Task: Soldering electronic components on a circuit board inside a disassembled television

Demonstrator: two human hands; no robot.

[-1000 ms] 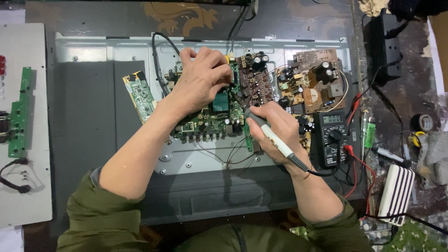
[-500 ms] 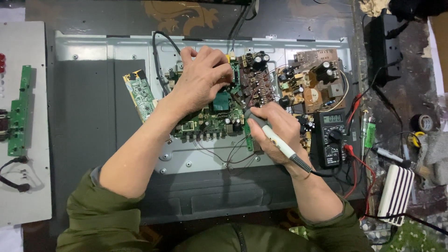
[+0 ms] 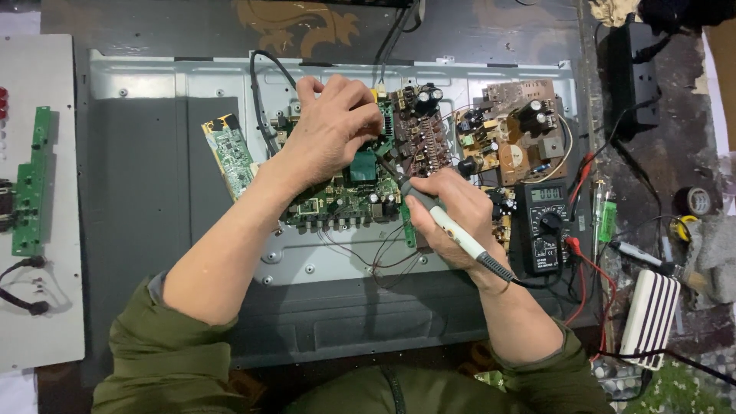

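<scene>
Very little has been altered since the earlier pictures. The soldering iron [image 3: 452,230], gripped in the right hand [image 3: 452,218], has been tilted slightly, its tip brought a touch nearer the centre of the frame. The left hand [image 3: 333,130] has been shifted marginally on the green circuit board [image 3: 345,201].

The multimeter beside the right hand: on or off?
On. The multimeter lies flat, and its display is lit pale and shows digits; red and black leads run from its lower right.

A dark, worn workbench [image 3: 491,31] under even light.
</scene>
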